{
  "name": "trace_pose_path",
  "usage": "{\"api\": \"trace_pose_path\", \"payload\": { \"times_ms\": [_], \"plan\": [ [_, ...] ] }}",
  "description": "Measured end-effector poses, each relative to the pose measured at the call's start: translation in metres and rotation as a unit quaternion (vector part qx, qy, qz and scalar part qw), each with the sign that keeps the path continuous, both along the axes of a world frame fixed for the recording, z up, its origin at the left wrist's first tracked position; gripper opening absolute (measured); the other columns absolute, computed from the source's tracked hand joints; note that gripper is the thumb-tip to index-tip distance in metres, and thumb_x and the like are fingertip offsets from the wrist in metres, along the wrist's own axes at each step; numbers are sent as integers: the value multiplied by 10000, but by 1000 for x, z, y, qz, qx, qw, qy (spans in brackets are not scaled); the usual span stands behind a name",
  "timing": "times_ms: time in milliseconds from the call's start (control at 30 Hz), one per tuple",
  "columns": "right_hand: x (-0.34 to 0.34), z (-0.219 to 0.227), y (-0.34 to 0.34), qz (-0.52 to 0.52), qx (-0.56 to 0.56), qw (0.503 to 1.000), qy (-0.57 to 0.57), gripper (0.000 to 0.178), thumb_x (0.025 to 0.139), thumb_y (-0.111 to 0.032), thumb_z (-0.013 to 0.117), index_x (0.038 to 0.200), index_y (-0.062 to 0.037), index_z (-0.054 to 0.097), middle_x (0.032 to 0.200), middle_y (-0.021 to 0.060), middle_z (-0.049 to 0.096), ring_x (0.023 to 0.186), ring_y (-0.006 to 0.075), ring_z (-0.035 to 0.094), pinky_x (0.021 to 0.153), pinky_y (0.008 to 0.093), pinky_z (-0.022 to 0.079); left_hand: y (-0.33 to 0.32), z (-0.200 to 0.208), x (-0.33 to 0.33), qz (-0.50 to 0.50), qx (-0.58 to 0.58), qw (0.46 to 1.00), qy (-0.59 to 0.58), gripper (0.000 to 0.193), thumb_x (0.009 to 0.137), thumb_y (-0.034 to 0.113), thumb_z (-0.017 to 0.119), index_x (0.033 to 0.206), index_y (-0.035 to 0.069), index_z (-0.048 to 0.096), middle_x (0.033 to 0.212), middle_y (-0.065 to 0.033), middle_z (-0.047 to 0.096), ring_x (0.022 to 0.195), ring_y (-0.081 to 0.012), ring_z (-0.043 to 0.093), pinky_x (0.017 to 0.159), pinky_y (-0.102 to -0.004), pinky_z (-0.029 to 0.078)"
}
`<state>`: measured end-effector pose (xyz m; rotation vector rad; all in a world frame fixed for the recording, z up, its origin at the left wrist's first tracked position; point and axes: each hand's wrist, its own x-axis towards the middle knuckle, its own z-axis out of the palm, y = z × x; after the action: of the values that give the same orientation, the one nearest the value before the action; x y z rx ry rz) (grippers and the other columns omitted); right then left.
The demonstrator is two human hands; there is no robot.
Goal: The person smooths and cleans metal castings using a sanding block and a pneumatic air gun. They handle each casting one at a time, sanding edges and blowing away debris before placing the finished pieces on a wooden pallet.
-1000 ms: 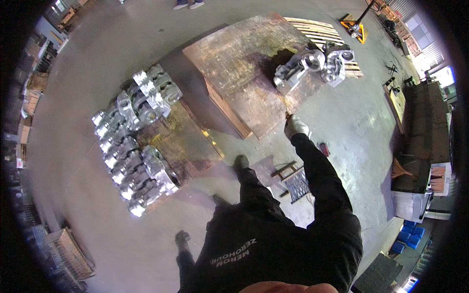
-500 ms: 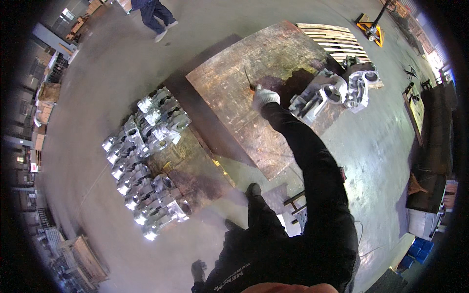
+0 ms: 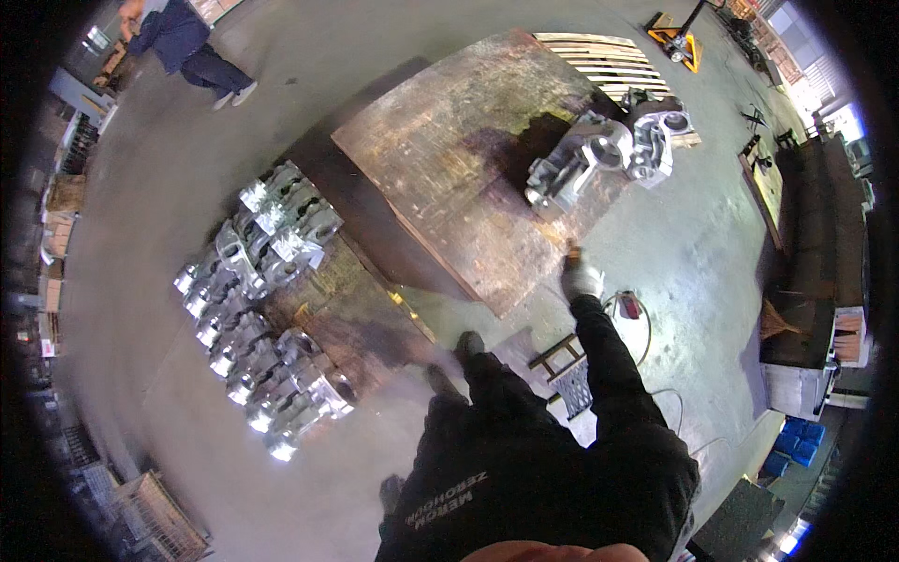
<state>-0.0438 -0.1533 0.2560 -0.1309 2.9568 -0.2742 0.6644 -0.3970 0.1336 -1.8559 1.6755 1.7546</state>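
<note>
My right hand (image 3: 582,278), in a pale work glove, is stretched out low beside the near right corner of a large worn wooden board (image 3: 440,159). Its fingers are closed around a small brownish thing (image 3: 573,249) that I cannot make out. Two silvery metal castings with round bores, a nearer casting (image 3: 582,161) and a farther casting (image 3: 654,140), sit at the board's right side. My left hand (image 3: 391,493) hangs low by my body, dark and blurred, its fingers indistinct.
Several metal castings (image 3: 272,347) stand in rows on a lower board (image 3: 375,328) at the left. Near my right forearm are a small metal step frame (image 3: 567,370) and a red object (image 3: 629,306) with a hose. A slatted pallet (image 3: 609,64), yellow pallet truck (image 3: 676,42) and walking person (image 3: 192,47) are farther off.
My right hand has drawn back from the middle of the large board toward me and off its near right edge. The other person has moved left.
</note>
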Motion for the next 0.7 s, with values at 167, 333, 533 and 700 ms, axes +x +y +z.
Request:
{"api": "trace_pose_path", "payload": {
  "times_ms": [167,333,533,700],
  "plan": [
    [76,53,70,92,58,988,-112,400,976,-429,502,1298,-195,475,784,200,686,764,428,684,606,537,520,-63,-36,-12,-26,32,989,144,273,954,262,652,1076,25,594,913,-107,661,792,-198,657,635,-325,551],
    [93,42,106,-33,66,997,31,465,973,-481,483,1333,-186,497,814,210,706,731,394,698,634,509,546,-155,-47,-49,76,192,963,174,241,940,245,642,1046,32,604,883,-98,653,732,-181,637,607,-300,530],
    [119,6,128,-62,1,997,51,479,954,-520,512,1201,-114,570,806,237,692,746,406,695,593,511,535,-189,-18,-116,-29,60,983,168,261,964,320,587,919,65,621,799,-51,614,650,-149,584,556,-283,484],
    [136,-10,133,-187,-116,970,108,422,959,-502,518,1307,-263,539,931,195,710,831,417,691,715,514,551,-164,-24,-136,42,136,973,182,174,957,265,611,941,93,591,784,-50,591,667,-159,571,548,-276,441]
  ]
}}
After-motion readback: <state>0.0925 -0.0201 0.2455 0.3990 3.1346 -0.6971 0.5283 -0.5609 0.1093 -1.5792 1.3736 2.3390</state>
